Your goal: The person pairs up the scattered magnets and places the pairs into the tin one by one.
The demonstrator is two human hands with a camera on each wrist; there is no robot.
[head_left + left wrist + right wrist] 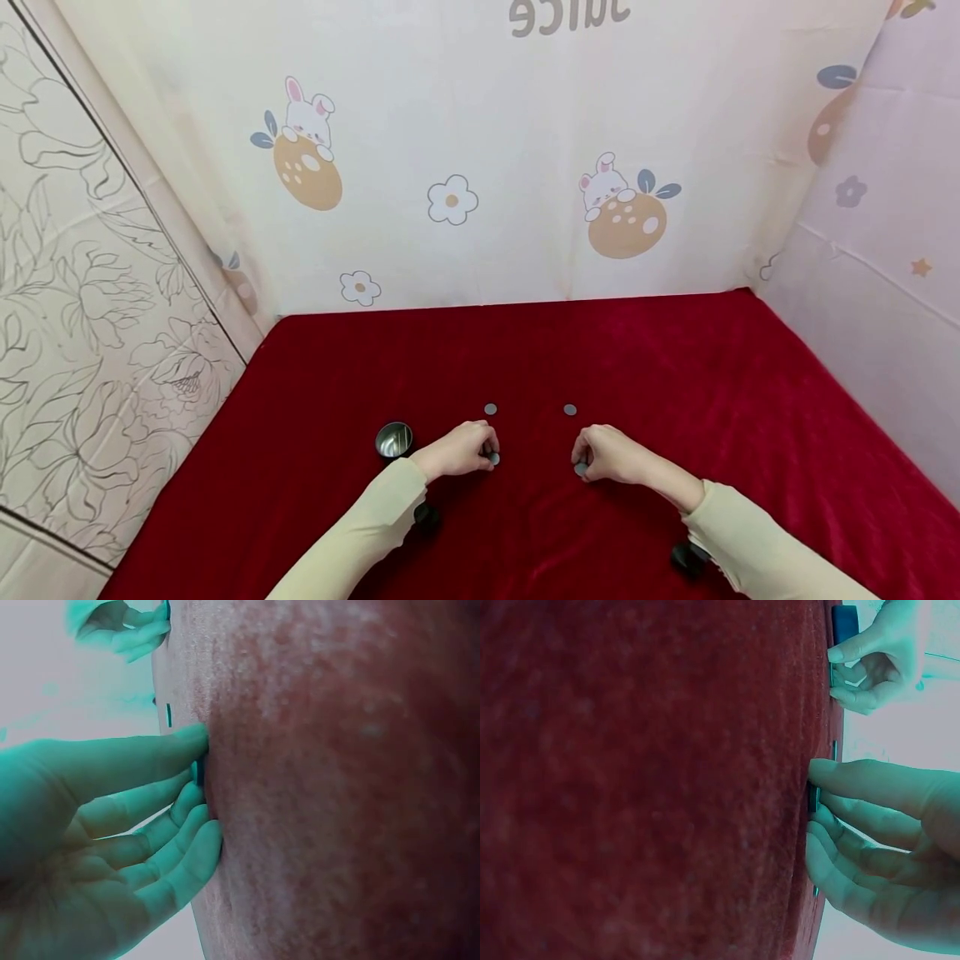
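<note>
My left hand (pixel 467 450) is low over the red cloth, thumb and fingers pinching a small grey coin-like disc (pixel 494 458). In the left wrist view that disc (pixel 199 771) shows edge-on between thumb and fingertips. To its right my right hand (pixel 611 454) pinches a similar grey disc (pixel 581 469), also edge-on in the right wrist view (pixel 814 799). Fingers partly hide both discs. Two more grey discs lie flat on the cloth beyond the hands, one on the left (pixel 491 409) and one on the right (pixel 570 410).
A small round dark-rimmed metal bowl (pixel 393 440) stands left of my left hand, close to the wrist. The red cloth (pixel 637 358) covers the table. Behind it hangs a pale curtain (pixel 517 242) with rabbit prints, and a patterned panel (pixel 97 275) is on the left.
</note>
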